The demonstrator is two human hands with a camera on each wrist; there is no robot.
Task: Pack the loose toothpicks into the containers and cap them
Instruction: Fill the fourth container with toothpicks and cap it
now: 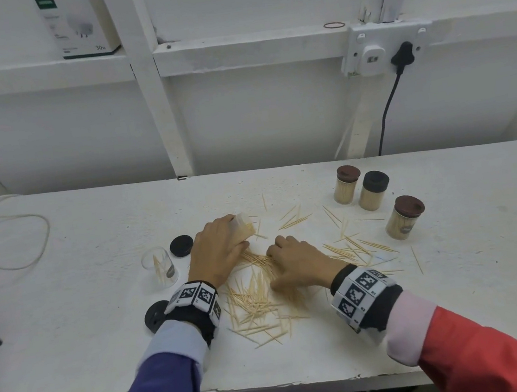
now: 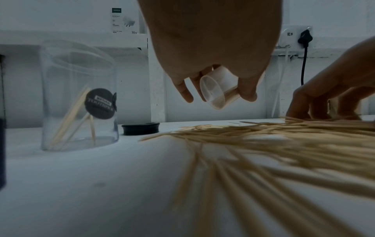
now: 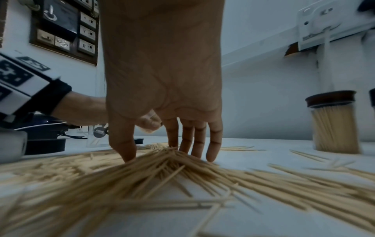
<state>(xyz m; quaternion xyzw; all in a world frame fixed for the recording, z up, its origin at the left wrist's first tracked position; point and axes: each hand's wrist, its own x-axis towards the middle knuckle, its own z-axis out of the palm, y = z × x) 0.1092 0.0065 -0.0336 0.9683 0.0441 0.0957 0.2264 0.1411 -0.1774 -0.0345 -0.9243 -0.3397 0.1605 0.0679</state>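
Below our right hand [image 1: 296, 262], fingertips [image 3: 211, 158] spread on them, lie the toothpicks [image 1: 258, 299]: light, stiff, prone to roll, best pinched in a bundle at mid-length. Beside it our left hand [image 1: 216, 251] grips the tilted container [image 2: 217, 89], itself light and smooth.
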